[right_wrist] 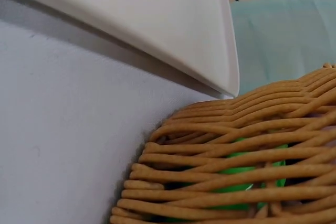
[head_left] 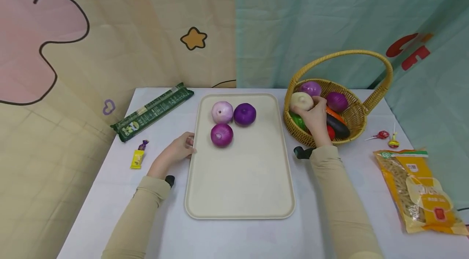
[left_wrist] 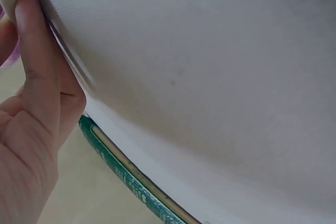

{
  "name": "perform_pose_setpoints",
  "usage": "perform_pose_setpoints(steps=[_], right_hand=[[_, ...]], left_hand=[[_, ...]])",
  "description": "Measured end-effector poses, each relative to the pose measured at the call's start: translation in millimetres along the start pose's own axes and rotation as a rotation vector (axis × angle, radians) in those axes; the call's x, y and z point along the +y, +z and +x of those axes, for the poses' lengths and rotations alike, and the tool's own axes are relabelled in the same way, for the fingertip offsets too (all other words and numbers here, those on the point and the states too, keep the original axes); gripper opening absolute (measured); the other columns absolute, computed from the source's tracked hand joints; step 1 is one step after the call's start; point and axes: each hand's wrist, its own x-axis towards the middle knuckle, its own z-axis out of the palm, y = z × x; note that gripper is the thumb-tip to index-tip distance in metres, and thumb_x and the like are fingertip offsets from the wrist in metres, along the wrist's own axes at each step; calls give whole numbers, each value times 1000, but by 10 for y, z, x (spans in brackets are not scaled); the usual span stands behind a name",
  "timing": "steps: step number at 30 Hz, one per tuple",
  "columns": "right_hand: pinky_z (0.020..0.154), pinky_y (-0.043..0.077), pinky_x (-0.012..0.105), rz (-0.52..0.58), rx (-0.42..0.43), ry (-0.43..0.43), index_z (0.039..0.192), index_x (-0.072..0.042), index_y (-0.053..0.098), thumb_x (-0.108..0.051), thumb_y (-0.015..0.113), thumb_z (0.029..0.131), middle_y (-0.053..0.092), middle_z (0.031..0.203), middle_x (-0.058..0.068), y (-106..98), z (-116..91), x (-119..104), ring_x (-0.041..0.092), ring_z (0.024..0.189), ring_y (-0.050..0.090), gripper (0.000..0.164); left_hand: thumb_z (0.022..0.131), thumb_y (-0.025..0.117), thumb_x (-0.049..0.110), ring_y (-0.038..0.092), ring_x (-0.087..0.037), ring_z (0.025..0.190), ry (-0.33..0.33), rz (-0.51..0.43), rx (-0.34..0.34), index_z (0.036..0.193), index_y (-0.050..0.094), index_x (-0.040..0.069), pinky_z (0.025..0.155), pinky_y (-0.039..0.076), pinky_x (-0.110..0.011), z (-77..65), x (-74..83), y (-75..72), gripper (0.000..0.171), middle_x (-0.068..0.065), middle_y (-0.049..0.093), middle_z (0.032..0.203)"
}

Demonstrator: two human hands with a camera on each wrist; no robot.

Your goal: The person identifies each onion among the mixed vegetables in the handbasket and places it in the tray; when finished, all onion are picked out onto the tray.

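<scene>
My right hand (head_left: 315, 118) reaches into the wicker basket (head_left: 360, 126) and grips a whitish onion (head_left: 301, 100); the right wrist view shows the basket's woven side but not the hand. My left hand (head_left: 178, 148) holds the left edge of the beige tray (head_left: 242, 181), its thumb and finger (left_wrist: 34, 30) at the rim in the left wrist view. Toward the tray's far end lie a pale purple onion (head_left: 222, 112), a dark purple onion (head_left: 245, 114) and a magenta onion (head_left: 221, 135), close together.
Inside the basket are purple onions (head_left: 337, 102), an eggplant (head_left: 337, 126) and something green (head_left: 297, 120). A green packet (head_left: 152, 112) and wrapped candies (head_left: 137, 159) lie left of the tray. Lollipops (head_left: 383, 134) and an orange-yellow bag (head_left: 419, 192) are at right.
</scene>
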Motion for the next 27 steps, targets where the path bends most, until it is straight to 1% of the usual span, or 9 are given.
perform_pose_setpoints(steps=[4, 8, 10, 13, 15, 17, 20, 22, 27], right_hand=[[117, 32, 43, 14, 1, 32, 144, -2, 25, -31, 80, 76, 31, 146, 22, -36, -23, -9, 32, 131, 35, 92], [114, 35, 40, 52, 11, 51, 146, -5, 25, -31, 82, 76, 28, 147, 19, -123, -110, -42, 28, 130, 35, 94], [109, 39, 37, 81, 18, 49, 147, -7, 25, -33, 82, 76, 28, 148, 16, -170, -184, -68, 26, 129, 37, 94], [97, 46, 28, 119, 23, 26, 146, -10, 26, -35, 81, 78, 30, 147, 12, -228, -330, -118, 21, 123, 42, 92], [89, 47, 23, 140, 21, 3, 146, -11, 27, -34, 81, 78, 32, 144, 9, -245, -448, -158, 18, 118, 45, 90], [85, 46, 19, 154, 13, -30, 145, -11, 28, -31, 82, 79, 35, 140, 8, -240, -572, -199, 16, 115, 46, 87], [87, 45, 18, 168, -30, -81, 144, -8, 29, -26, 82, 79, 37, 138, 10, -167, -744, -256, 17, 115, 44, 86], [89, 45, 19, 174, -81, -108, 143, -6, 30, -21, 83, 79, 39, 139, 12, -62, -832, -283, 19, 116, 44, 84], [88, 50, 30, 151, -246, -126, 142, -5, 34, -20, 85, 76, 45, 137, 17, 390, -937, -304, 29, 116, 49, 86]], left_hand=[[95, 56, -5, 59, -25, 91, -2, -25, -12, 145, 30, -10, 77, 60, -33, 13, -6, -3, 56, -23, 48, 112], [95, 57, -5, 60, -26, 94, -18, -45, -23, 146, 28, -10, 79, 60, -34, 29, -5, -15, 58, -25, 48, 115], [95, 57, -4, 59, -26, 95, -23, -48, -32, 146, 27, -10, 80, 60, -34, 25, -1, -27, 60, -25, 47, 116], [95, 58, -2, 59, -26, 96, -24, -58, -46, 146, 27, -10, 82, 59, -34, 23, -12, -52, 61, -26, 47, 118], [96, 57, 0, 58, -25, 97, -22, -68, -61, 147, 26, -10, 84, 59, -34, 26, -32, -69, 60, -26, 47, 119], [96, 57, 2, 58, -24, 99, -19, -87, -75, 146, 26, -10, 87, 58, -34, 33, -55, -81, 59, -25, 47, 120], [98, 54, 4, 57, -23, 102, -16, -122, -98, 145, 26, -11, 91, 57, -34, 38, -72, -85, 57, -24, 46, 120], [99, 52, 4, 57, -23, 103, -16, -145, -101, 144, 27, -12, 92, 57, -35, 40, -76, -82, 54, -23, 47, 120], [101, 49, 5, 57, -22, 102, -43, -155, -74, 140, 30, -13, 92, 57, -34, 29, -85, -73, 47, -22, 47, 118]])
